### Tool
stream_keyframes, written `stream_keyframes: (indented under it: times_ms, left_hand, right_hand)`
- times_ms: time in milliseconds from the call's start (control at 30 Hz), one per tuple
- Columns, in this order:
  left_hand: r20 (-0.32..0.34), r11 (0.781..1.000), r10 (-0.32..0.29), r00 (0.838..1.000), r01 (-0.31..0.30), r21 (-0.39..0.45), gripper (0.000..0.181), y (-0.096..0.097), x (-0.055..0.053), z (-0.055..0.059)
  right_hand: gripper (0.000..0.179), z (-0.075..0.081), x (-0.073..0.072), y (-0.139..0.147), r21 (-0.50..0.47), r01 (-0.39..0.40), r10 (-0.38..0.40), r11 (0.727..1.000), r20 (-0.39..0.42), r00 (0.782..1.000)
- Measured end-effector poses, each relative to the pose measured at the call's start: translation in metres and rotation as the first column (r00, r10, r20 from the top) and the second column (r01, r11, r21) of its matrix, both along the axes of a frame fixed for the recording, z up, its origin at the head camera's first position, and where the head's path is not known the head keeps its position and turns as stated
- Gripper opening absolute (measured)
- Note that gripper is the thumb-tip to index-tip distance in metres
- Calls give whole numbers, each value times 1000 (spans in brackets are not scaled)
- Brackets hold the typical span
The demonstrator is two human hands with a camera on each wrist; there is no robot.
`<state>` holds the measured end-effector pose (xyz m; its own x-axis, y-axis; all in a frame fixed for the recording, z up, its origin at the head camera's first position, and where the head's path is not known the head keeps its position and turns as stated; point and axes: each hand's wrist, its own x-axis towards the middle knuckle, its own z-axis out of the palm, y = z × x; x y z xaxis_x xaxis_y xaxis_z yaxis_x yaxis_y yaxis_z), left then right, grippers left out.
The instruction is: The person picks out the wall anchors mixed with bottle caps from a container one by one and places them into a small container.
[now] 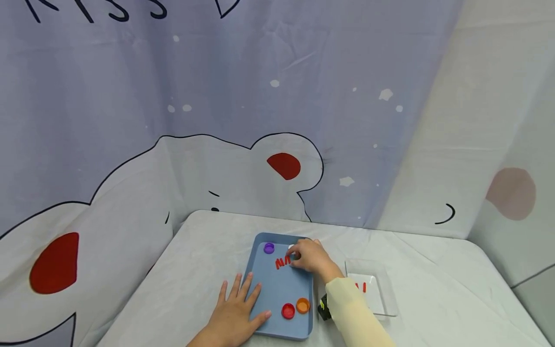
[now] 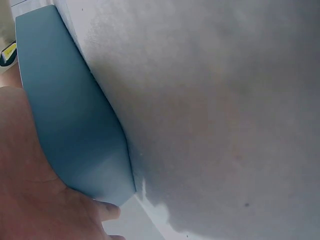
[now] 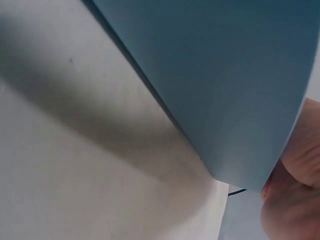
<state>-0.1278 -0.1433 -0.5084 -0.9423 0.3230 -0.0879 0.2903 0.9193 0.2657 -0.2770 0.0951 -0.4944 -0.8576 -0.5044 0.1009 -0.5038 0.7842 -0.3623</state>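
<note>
My left hand lies with fingers spread on the left edge of a blue-grey tray; its palm shows beside the tray wall in the left wrist view. Over the tray's far right part, my right hand bends thumb and forefinger around the end of a small red stick, the rightmost in a slanting row of red sticks. A white round cap is partly hidden behind those fingers. In the right wrist view, the tray wall covers the fingertips.
A purple cap sits at the tray's far left; a red cap and an orange cap lie near its front. Right of the tray stands a clear box with red sticks, partly behind the sleeve. A dark object lies beside the sleeve.
</note>
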Motion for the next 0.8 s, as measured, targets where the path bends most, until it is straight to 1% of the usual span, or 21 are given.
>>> stream_keyframes:
  times_ms: [200,567,800]
  left_hand:
    - [-5,1000,-5,1000,5,2,83,1,2,1]
    - [-38,1000,-9,999,9,-5,83,-1,2,0]
    - [-35,1000,-6,999,5,-15,84,0,1,0]
  right_hand:
    - [21,-1,1,0,16,0,0,1000,-21,1000]
    - [20,1,1,-2,46,0,1,999,-31,1000]
    - [19,1,1,-4,51,16,-15,999,-26,1000]
